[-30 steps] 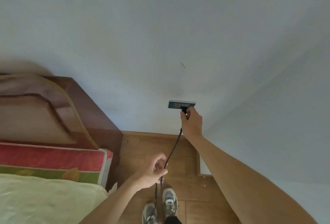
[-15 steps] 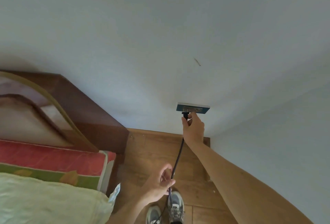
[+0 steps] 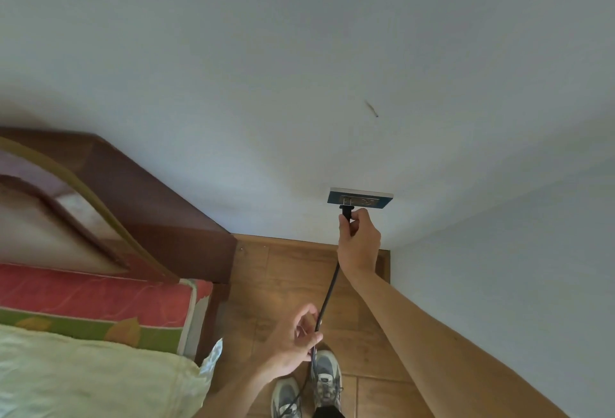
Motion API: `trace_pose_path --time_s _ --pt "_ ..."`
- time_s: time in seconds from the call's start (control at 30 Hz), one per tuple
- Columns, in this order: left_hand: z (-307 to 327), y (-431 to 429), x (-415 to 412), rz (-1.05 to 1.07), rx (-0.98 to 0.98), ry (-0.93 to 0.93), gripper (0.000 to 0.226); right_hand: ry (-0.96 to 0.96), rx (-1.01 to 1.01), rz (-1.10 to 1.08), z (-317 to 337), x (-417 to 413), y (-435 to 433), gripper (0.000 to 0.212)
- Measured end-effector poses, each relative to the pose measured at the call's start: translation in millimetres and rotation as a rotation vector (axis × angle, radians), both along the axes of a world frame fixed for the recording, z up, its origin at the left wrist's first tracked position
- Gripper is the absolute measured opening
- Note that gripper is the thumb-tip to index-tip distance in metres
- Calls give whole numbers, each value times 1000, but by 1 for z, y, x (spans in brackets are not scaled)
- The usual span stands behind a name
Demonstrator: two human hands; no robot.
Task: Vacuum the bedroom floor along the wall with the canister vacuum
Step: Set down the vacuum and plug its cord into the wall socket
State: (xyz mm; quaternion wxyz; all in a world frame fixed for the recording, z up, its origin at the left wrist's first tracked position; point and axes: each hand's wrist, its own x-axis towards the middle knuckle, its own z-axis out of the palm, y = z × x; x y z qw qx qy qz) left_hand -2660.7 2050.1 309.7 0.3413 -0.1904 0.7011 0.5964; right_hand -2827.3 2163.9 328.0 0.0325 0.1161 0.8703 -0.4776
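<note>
The bed [image 3: 100, 301] and its dark headboard [image 3: 159, 204] are sitting at 9 o'clock, boxing in a narrow strip of wooden floor [image 3: 286, 271]. The left hand [image 3: 293, 341] is curling its fingers loosely round the black cord [image 3: 327, 291], which is running up toward 1 o'clock. The canister vacuum itself is not showing, only this cord dropping past the shoes [image 3: 327, 377] at 6 o'clock. The right hand [image 3: 359, 241] is gripping the plug [image 3: 346, 212], fingers clamped on its body, right at the blue outlet [image 3: 361, 199] on the wall [image 3: 299, 84]; whether the prongs are fully seated I cannot tell. As I judge it, the right hand should be pushing straight in, square to the plate, while the left is feeding slack so nothing is tugging sideways. At 3 o'clock a side wall [image 3: 499, 284] is closing the corner — open room is lying only back toward 6 o'clock, where the cord is trailing by the feet, a likely trip risk.
</note>
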Motion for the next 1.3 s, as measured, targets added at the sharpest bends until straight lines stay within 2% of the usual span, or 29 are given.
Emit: trace_pose_path --time_s 0.17,0.4,0.7,0.87,1.3 --pt "-1 0 0 8 6 -12 32 15 -15 -15 -1 1 0 13" --pt "1 3 -2 28 44 -16 31 11 -38 -36 2 0 0 13" --pt "4 7 -3 39 63 -5 21 17 -22 3 3 -6 1 12" --pt "4 9 -2 37 64 -6 25 40 -6 24 2 -9 1 13" --pt "6 16 -10 56 32 36 17 27 8 43 1 -22 1 13"
